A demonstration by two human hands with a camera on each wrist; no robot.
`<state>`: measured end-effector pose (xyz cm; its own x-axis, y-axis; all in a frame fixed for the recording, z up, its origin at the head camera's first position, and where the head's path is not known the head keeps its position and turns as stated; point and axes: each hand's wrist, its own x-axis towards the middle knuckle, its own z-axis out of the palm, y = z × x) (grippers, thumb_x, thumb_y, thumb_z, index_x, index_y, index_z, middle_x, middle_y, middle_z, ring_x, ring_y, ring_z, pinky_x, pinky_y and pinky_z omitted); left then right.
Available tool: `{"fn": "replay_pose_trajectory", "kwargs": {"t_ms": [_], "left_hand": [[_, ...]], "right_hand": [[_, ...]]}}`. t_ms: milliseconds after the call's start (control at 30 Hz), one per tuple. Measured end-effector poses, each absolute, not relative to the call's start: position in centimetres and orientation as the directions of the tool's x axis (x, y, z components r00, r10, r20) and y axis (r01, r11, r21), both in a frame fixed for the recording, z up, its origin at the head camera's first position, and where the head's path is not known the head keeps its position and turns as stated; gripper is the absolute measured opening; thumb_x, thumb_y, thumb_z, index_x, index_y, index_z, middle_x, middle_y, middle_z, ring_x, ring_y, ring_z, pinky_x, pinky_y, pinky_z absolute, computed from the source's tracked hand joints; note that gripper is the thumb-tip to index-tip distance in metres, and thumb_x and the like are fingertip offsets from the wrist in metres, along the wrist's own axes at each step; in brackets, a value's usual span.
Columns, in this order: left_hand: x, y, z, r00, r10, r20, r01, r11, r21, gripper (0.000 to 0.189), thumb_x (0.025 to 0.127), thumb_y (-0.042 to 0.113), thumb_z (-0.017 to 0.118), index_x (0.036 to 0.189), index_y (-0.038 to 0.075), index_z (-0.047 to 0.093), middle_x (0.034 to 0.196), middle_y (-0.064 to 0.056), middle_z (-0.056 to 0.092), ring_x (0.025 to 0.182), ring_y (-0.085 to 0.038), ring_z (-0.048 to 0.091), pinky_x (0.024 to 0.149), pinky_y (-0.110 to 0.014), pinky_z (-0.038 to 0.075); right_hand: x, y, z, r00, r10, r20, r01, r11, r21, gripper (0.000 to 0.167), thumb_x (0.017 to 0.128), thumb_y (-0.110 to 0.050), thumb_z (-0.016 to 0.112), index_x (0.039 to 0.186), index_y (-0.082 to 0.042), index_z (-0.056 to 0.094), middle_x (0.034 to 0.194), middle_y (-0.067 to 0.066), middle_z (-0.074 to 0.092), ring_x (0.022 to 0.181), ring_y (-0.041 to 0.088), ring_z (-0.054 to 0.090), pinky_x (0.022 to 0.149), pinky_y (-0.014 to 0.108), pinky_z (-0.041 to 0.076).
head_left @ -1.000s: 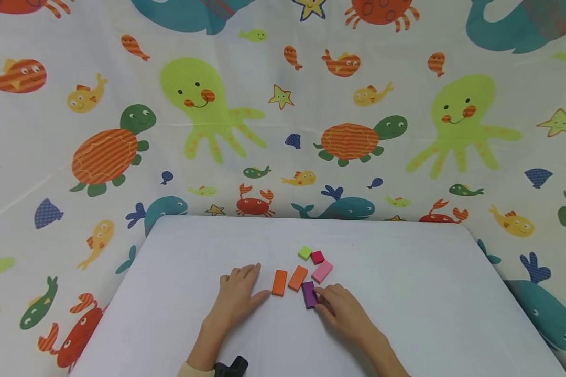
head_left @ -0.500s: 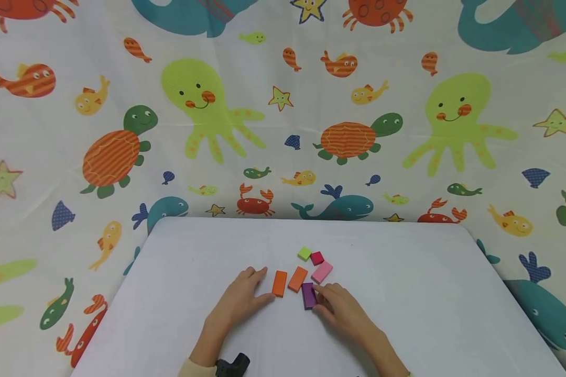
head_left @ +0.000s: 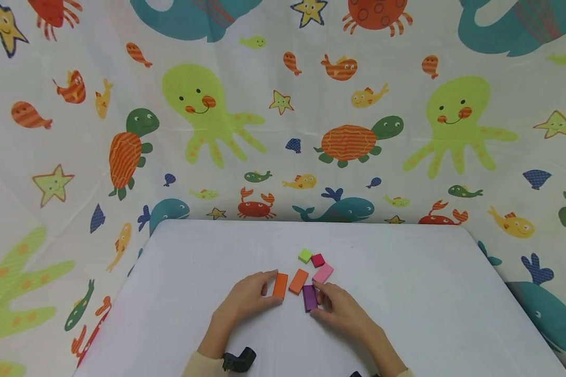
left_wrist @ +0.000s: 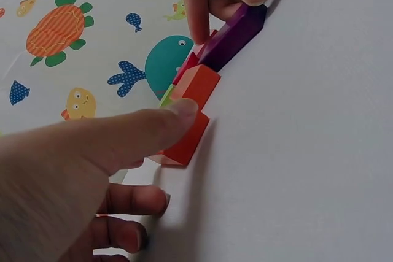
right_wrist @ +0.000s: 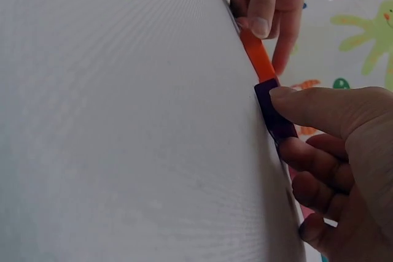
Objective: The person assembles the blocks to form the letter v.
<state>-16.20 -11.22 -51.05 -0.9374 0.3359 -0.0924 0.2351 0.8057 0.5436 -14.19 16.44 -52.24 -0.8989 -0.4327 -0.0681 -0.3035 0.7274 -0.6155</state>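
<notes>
In the head view, my left hand [head_left: 250, 293] pinches the left orange block [head_left: 280, 286] at its far and near ends, between index finger and thumb. My right hand [head_left: 341, 309] holds the purple block [head_left: 310, 298] the same way from its right side. Between those two, slightly farther back, lies a second orange block [head_left: 298, 281]. The left wrist view shows my thumb over the held orange block [left_wrist: 190, 142]. In the right wrist view my thumb presses the end of the purple block [right_wrist: 273, 111], with my index finger at its other end.
Behind the purple block sit a pink block [head_left: 323, 273], a small red block [head_left: 318, 260] and a small green block [head_left: 305, 255]. A white table [head_left: 405, 272] bears them all. A sea-animal cloth [head_left: 292, 115] hangs beyond its back edge. A black device [head_left: 239, 359] is on my left wrist.
My left hand has moved right, from beside the left orange block to pinching it. My right hand stays at the purple block, which has barely moved.
</notes>
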Motion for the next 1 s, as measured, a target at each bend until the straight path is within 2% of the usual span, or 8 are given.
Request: {"fn": "replay_pose_trajectory", "kwargs": {"t_ms": [333,700,1000], "left_hand": [[-16.9,-10.7,-51.1,-0.935,0.335,-0.118,0.221,0.809,0.545,0.071,0.083,0.05,0.077,0.144,0.021,0.055,0.067,0.008,0.046,0.062,-0.006,0.04,0.055,-0.024,0.031],[-17.2,-10.3,-51.0,-0.936,0.333,-0.118,0.214,0.801,0.559,0.069,0.082,0.046,0.079,0.142,0.021,0.057,0.069,0.009,0.047,0.063,-0.006,0.041,0.056,-0.023,0.031],[-17.2,-10.1,-50.9,-0.939,0.326,-0.113,0.202,0.785,0.586,0.064,0.085,0.05,0.074,0.14,0.019,0.059,0.069,0.008,0.047,0.065,-0.006,0.042,0.057,-0.024,0.031]], "right_hand": [[-15.1,16.9,-52.4,-0.883,-0.465,-0.056,-0.33,0.704,-0.629,0.07,0.086,-0.037,0.077,0.145,-0.009,0.052,0.092,-0.011,0.054,0.085,0.005,0.048,0.07,0.02,0.043],[-15.9,17.4,-52.5,-0.881,-0.466,-0.085,-0.315,0.71,-0.63,0.074,0.086,-0.039,0.078,0.147,-0.011,0.049,0.093,-0.01,0.053,0.087,0.006,0.048,0.071,0.02,0.043],[-16.4,17.6,-52.4,-0.885,-0.454,-0.101,-0.293,0.713,-0.637,0.07,0.087,-0.042,0.075,0.145,-0.01,0.052,0.094,-0.01,0.053,0.089,0.007,0.049,0.072,0.02,0.044]]}}
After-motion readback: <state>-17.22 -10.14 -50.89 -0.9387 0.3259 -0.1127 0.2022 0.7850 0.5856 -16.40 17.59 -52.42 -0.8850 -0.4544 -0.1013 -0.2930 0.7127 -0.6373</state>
